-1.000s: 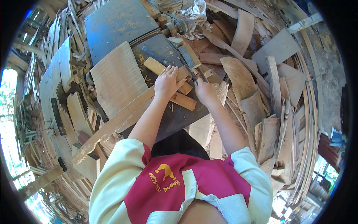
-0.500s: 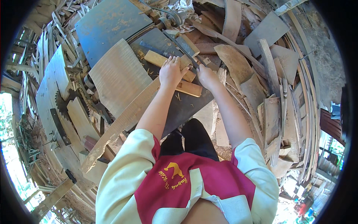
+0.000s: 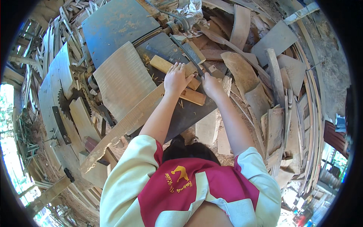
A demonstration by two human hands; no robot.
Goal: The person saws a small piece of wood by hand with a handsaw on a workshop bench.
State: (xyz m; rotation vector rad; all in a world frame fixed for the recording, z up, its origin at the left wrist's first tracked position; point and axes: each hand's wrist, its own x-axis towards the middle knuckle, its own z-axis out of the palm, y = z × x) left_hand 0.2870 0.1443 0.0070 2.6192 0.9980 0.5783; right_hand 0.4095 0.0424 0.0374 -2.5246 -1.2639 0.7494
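Hands, qty 2: L hand [image 3: 175,81] & R hand [image 3: 212,86], both logged over dk. table [image 3: 189,118]. Long dk. bar [image 3: 189,57], qty 1, entered over table. Wood blocks [image 3: 194,97] on table: several, partly hidden, exact no. can't be told. Blue panel [image 3: 119,26], qty 1, listed beyond table. At table's L side are counted: ribbed sheet [image 3: 124,77], 1; long rough-edged board [image 3: 124,126], 1; round saw blade [image 3: 65,103], 1. Scrap pcs. [image 3: 240,70], R of table: many, uncountable.
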